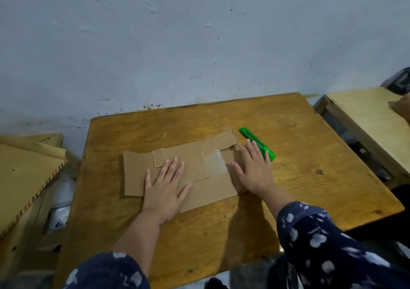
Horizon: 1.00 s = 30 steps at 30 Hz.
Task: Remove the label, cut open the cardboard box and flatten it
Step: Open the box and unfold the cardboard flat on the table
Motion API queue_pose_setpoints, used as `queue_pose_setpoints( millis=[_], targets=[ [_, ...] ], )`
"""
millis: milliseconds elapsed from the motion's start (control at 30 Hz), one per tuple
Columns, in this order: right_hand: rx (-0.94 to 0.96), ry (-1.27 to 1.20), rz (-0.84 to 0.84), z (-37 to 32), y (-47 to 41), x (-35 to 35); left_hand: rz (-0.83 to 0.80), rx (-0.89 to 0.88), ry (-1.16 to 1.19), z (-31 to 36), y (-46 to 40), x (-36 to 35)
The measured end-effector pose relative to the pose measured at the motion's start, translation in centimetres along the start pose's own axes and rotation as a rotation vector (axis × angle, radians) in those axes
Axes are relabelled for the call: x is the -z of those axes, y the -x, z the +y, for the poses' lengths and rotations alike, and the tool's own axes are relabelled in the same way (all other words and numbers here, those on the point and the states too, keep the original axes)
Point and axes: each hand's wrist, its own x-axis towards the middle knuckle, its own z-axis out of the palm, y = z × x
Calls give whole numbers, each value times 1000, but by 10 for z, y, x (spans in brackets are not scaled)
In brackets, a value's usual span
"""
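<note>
Nearest you: both forearms in dark blue sleeves w/ white blotch print, reaching out over the wooden table (310, 177).

Your left hand (165, 187) lies palm down on the flattened cardboard box (195, 171), fingers straight and spread wide, thumb out to the right, holding nothing, just pressing the near-left part of the sheet. Your right hand (255, 169) is also palm down, fingers straight and fanned, resting on the right end of the cardboard; fingertips reach toward the far-right flap. No grip on anything w/ either hand.

The box lies flat on the table, roughly centre, as one open sheet w/ flaps showing: one flap at the left end, a small one at the far-right corner, jagged torn edges along the far side. A patch of clear tape (215, 163) sits on the sheet between your two hands, closer to the right one. Can't tell whether any label is on it.

Just right of your right hand, the green utility knife (257, 143) lies on the table, angled far-left to near-right; its near end is partly hidden behind your fingers. Can't tell if the blade is out.

Left of the table: a tan bag or sack w/ stitched edge (28, 177). Right: a second, paler wooden table (363, 120). Far side: a scuffed grey-white wall (199, 44).
</note>
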Motion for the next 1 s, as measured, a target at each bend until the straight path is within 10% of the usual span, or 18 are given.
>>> queue_pose_setpoints(
  millis=[467, 667, 1000],
  targets=[
    [45, -655, 59, -44, -55, 17, 10, 16, -4, -16, -67, 11],
    [238, -455, -200, -70, -68, 12, 27, 22, -5, -15, -83, 12],
    [315, 172, -110, -85, -68, -38, 57, 44, -4, -13, -83, 11]
  ],
)
